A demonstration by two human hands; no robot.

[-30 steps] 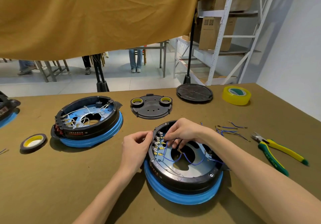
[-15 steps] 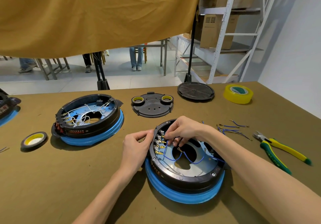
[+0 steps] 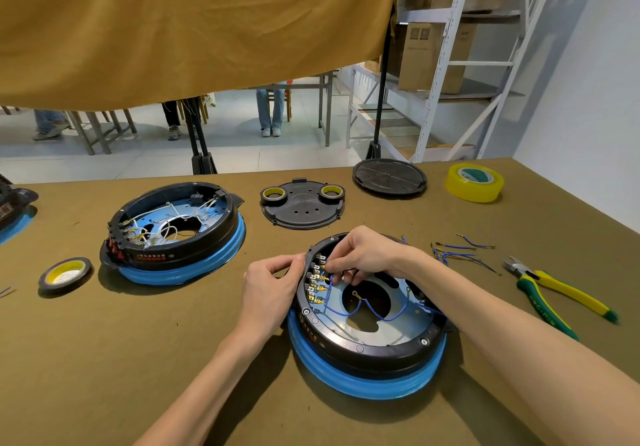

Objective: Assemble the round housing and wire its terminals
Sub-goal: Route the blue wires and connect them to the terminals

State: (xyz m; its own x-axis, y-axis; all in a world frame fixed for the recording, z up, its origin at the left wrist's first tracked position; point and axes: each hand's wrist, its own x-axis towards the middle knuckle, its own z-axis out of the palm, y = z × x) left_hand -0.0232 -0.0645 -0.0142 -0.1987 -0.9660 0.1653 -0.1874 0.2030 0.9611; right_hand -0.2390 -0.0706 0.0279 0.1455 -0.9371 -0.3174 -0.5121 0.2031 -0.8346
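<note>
Little has shifted since the earlier frames: both hands remain at the far-left rim of the near housing, with the right fingertips a touch lower along the terminal row.

Round housing (image 3: pixel 367 338), black ring on a blue base, sits on the surface (image 3: pixel 104 359) near centre. Inside it: a pale metal plate with a central opening, a column of gold terminals (image 3: pixel 317 281) at the left inner wall, and blue wires (image 3: pixel 363 309) looping from those terminals across the plate.

Left hand (image 3: pixel 270 290) grips the outer left rim of the housing, fingers curled against it. Right hand (image 3: pixel 367 255) reaches over the far rim; its fingers (image 3: pixel 334 265) are pinched together at the upper terminals. What they pinch is too small to tell, likely a wire end.

Second housing (image 3: pixel 176 231) lies to the far left, well apart, holding white wires (image 3: pixel 162 231) and a similar plate. A third one is cut off at the left edge.

Black cover plate (image 3: pixel 303 208) lies just beyond the near housing, carrying two small tape rolls (image 3: pixel 273 193) on its far corners. Black round lid (image 3: pixel 389 178) rests farther right. Yellow tape roll (image 3: pixel 474 182) stands at far right. Another tape roll (image 3: pixel 65 272) lies flat at left.

Loose blue wires (image 3: pixel 460 255) lie right of the housing; cutters (image 3: pixel 554 293) with green-yellow handles lie beyond them.
</note>
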